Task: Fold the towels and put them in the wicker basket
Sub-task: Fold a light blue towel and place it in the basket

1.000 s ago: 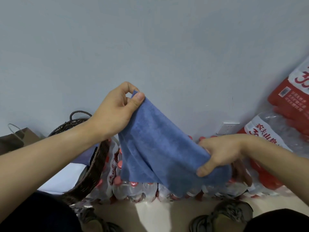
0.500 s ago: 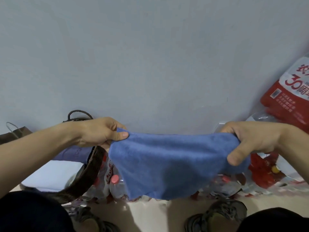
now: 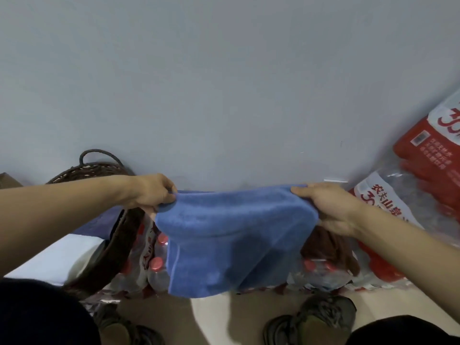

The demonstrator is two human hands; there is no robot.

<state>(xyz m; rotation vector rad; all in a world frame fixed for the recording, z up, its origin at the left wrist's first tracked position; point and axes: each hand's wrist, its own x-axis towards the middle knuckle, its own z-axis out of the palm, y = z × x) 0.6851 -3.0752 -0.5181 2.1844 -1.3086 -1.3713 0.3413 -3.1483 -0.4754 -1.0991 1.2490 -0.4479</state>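
Observation:
A blue towel (image 3: 229,240) hangs stretched between my hands in front of the grey wall. My left hand (image 3: 151,192) pinches its upper left corner and my right hand (image 3: 331,207) grips its upper right edge. The cloth sags in the middle and drapes down toward the floor. The dark wicker basket (image 3: 124,235) stands at the left, partly behind my left forearm, with a purple and a white folded cloth (image 3: 57,257) inside. A brown cloth (image 3: 328,247) lies on the bottle packs under my right hand.
Shrink-wrapped packs of red-capped water bottles (image 3: 154,265) lie on the floor behind the towel. Red and white bottle packs (image 3: 428,170) are stacked at the right against the wall. My shoes (image 3: 321,317) and dark trouser legs fill the bottom edge.
My left hand came down from high up to the level of the right, and both hands moved apart, pulling the towel out flat and wide.

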